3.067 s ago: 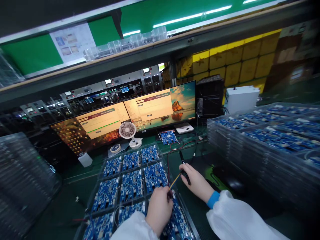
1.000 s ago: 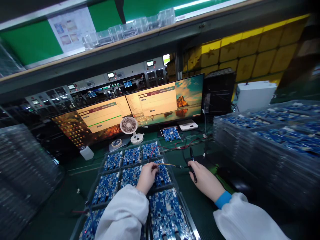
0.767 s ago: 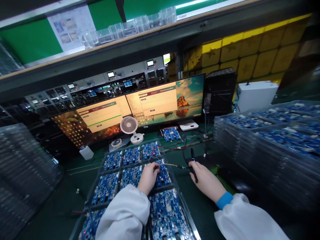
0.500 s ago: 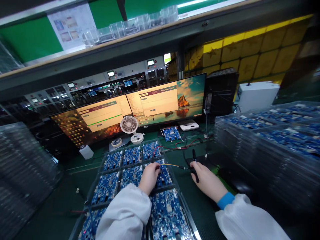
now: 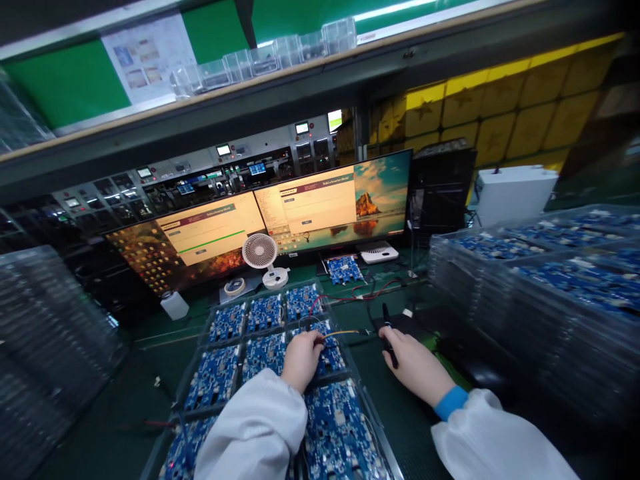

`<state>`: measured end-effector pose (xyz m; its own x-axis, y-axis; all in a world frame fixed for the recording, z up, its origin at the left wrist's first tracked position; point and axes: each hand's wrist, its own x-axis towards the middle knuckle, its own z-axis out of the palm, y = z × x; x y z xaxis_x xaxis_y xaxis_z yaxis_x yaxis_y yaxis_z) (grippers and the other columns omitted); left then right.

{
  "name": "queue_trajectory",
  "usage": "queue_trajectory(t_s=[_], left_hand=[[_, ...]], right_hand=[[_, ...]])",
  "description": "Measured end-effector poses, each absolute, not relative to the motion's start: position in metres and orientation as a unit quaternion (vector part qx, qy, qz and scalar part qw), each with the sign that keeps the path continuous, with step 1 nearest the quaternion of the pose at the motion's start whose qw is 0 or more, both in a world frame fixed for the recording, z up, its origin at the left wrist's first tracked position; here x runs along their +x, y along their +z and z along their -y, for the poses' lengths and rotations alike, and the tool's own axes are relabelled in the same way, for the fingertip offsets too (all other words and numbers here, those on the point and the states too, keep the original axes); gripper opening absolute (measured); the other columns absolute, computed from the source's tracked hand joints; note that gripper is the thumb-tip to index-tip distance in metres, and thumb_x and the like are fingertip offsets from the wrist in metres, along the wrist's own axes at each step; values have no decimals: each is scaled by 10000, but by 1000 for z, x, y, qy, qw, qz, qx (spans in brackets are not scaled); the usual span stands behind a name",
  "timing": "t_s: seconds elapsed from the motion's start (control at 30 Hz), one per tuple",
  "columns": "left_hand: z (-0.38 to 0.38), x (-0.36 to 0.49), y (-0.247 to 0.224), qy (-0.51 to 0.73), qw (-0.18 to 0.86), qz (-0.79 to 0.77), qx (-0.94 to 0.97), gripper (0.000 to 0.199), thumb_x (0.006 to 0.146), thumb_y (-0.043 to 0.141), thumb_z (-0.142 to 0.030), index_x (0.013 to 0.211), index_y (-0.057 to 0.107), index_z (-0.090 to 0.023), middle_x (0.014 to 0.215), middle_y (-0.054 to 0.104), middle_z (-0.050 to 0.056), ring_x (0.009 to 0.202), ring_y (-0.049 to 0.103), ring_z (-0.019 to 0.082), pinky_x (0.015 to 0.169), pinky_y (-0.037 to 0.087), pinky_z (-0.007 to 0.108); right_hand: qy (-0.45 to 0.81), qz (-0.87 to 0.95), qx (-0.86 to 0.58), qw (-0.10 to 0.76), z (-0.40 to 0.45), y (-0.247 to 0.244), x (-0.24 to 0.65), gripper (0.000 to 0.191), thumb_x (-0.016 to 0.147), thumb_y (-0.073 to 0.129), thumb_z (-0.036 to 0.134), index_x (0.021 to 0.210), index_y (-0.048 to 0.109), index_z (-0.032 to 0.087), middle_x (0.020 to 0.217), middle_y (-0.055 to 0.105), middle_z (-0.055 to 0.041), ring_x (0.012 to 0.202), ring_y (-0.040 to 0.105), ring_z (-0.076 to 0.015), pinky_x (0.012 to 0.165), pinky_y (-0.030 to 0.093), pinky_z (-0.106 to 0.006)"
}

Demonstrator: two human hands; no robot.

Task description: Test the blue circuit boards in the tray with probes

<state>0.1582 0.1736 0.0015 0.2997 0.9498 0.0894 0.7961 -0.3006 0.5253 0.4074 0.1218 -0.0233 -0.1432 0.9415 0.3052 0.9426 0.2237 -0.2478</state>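
Head view: pen (image 5: 388, 333) upright, tip away.

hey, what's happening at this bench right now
A person in a white coat sits at a green bench facing two monitors. The left hand presses on a blue circuit board in a clear tray of boards, at the end of a thin yellow wire. The right hand grips a black pen-like tool beside the tray. Stacked trays of more boards stand to the right.

Rectangular circuit boards (image 5: 214, 377) in the clear plastic tray: blue. Slim pen-shaped probe (image 5: 387, 327): black. Thin cable (image 5: 342, 332): yellow; long coat sleeves (image 5: 255, 427): white, round knit cuff (image 5: 451, 403) blue.
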Motion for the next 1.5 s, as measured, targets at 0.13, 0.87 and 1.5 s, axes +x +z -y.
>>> queue_trajectory(t_s=[0.13,0.87,1.5], left_hand=[[-167,151,10,221,230,-548,774,442,813,435,-42,1180,608,-218,1027,677,53,960,614,159,908,451,282],[-135,40,123,179,199,-603,752,228,778,492,-316,793,695,-213,869,718,40,858,629,214,814,444,321],[-231,110,23,316,239,-626,672,137,734,606,-75,626,626,-158,687,665,17,680,589,133,719,438,256]], right_hand=[[-14,755,-624,200,-120,-21,405,252,841,477,94,1069,548,175,995,590,-71,855,543,-241,754,446,-356],[-35,760,-578,295,-121,-21,401,264,853,400,129,1077,534,175,1025,579,-88,953,533,-259,841,478,-415],[-54,778,-516,354,-119,-17,399,228,891,364,167,1069,506,173,971,578,-83,905,555,-247,776,509,-399]])
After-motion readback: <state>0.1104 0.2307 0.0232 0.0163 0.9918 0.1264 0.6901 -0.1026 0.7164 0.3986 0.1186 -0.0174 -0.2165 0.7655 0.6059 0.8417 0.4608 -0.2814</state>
